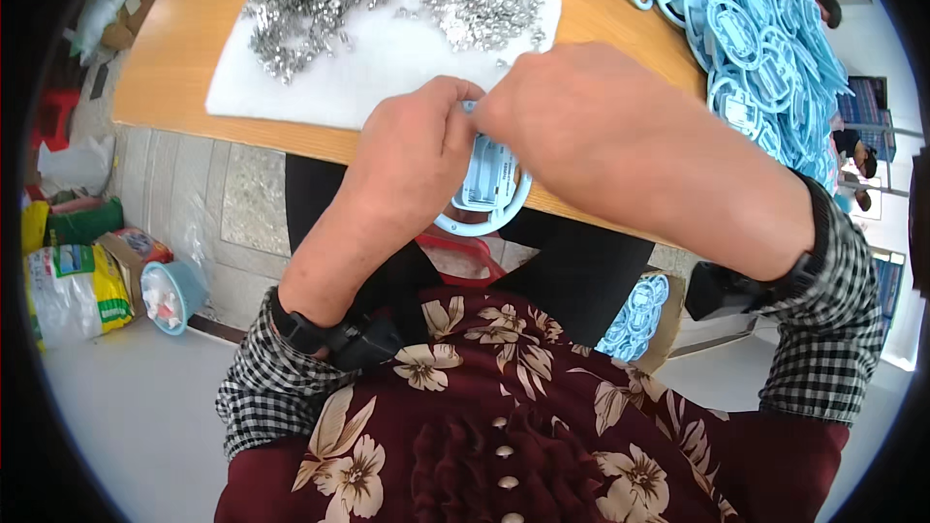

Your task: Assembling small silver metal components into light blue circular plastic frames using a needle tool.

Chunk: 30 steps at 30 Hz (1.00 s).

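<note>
A light blue oval plastic frame [489, 174] with a flat panel inside is held between my hands at the table's front edge. My left hand [412, 140] is closed on its upper left side, thumb and fingers pinched together near the top. Against the frame's upper right, my right hand [557, 107] is curled closed, its fingertips turned away. Whatever small thing it pinches is hidden behind the knuckles. Just beyond both hands lies a white sheet [300, 102]. On it are a heap of silver metal pieces [325, 0] and a smaller heap of small silver pieces [480, 10].
A large pile of blue plastic frames [746, 39] covers the table's right side. Below the table, a box of blue frames [635, 320] stands to the right. On the floor at left are a blue bin [174, 295] and a yellow-and-white sack [77, 291]. The wooden table [174, 58] curves leftward.
</note>
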Available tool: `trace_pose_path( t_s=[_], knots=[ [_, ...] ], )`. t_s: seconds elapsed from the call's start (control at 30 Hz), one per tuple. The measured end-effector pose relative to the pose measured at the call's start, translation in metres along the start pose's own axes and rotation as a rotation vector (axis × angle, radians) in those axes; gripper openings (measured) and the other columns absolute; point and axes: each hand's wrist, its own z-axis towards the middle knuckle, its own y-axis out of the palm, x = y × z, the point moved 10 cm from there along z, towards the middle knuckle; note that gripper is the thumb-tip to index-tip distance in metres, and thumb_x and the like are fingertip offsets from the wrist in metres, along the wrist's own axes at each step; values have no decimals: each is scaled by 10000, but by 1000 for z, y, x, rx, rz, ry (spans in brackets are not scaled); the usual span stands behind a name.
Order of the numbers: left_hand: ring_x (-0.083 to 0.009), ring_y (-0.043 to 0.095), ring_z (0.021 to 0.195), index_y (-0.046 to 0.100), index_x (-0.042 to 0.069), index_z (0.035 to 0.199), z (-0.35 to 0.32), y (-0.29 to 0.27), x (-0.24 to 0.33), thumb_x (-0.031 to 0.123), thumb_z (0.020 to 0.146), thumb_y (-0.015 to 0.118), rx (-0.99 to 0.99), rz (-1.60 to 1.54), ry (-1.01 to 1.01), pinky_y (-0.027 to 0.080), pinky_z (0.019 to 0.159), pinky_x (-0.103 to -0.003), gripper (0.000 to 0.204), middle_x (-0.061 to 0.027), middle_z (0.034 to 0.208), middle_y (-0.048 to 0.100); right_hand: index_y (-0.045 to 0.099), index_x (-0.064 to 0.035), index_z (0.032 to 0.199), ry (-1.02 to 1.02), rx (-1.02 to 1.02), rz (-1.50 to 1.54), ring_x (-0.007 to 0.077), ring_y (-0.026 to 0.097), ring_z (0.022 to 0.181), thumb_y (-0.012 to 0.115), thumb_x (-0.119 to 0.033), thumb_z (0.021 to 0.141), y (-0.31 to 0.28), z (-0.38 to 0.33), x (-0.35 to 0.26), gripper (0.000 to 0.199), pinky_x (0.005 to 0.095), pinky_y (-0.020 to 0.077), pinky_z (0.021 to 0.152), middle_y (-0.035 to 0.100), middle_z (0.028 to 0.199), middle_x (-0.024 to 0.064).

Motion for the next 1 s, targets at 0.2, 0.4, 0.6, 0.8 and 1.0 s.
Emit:
trace_pose_path(
  t_s=[0.2,0.4,0.6,0.8,1.0],
  knots=[
    [-404,693,801,674,-37,1090,3,3,-3,122,971,478,18,-35,-10,548,760,-445,279,-260,824,690,649,-14,916,56,14,80,358,668,707,616,-83,869,1,-27,0,90,433,511,640,636,699,168],
    [-71,591,648,646,-6,1184,-10,-3,-9,137,1038,450,-44,-240,-118,492,550,-248,283,-27,815,663,639,-31,1067,497,128,347,228,644,665,667,-245,963,8,-60,33,239,328,472,563,649,732,98],
    [-31,608,753,620,22,1238,-20,25,9,153,1058,447,-132,-654,-121,515,665,-194,283,-6,946,680,669,-19,1108,921,598,1687,57,526,666,603,-352,1027,93,-102,31,349,256,422,556,607,783,-30],
    [-79,609,1004,556,-5,1323,-27,40,18,102,1010,490,-311,-680,-214,520,843,-249,337,-46,1176,650,658,-29,1130,768,516,1638,18,493,700,572,-342,1042,97,-118,42,336,190,382,571,599,858,-49],
    [-110,624,1038,448,-15,1425,-32,47,21,13,954,538,-374,-607,-218,526,873,-272,480,-90,1256,619,653,-34,1066,749,503,1591,32,508,727,550,-327,1050,94,-122,45,311,208,416,606,589,851,-35]
  ],
)
